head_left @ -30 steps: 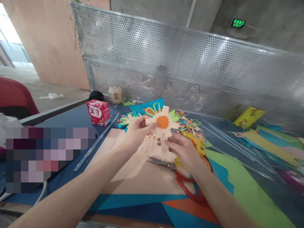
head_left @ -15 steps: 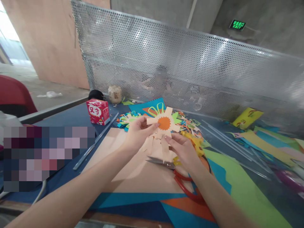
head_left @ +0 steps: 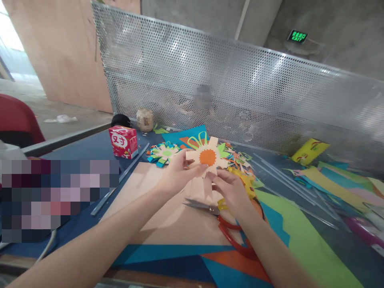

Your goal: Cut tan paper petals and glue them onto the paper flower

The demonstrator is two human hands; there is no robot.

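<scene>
Both my hands hold a paper flower (head_left: 207,158) with peach petals and an orange toothed centre, raised a little above the table. My left hand (head_left: 177,174) pinches its left side, thumb on top. From below on the right, my right hand (head_left: 229,190) grips one of the long peach strips that hang from the flower. Red-handled scissors (head_left: 223,224) lie shut on the peach sheet (head_left: 168,220) just under my right wrist.
A finished green-and-blue paper flower (head_left: 163,153) and a heap of coloured scraps (head_left: 240,160) lie behind my hands. A red carton (head_left: 123,141) stands at the left. Clear plastic rods (head_left: 288,182), coloured sheets (head_left: 336,180) and a perforated metal screen (head_left: 240,88) fill the right and back.
The flower and both hands have risen slightly and shifted a little right. My right fingers have drawn closer under the flower, and fewer hanging strips show.
</scene>
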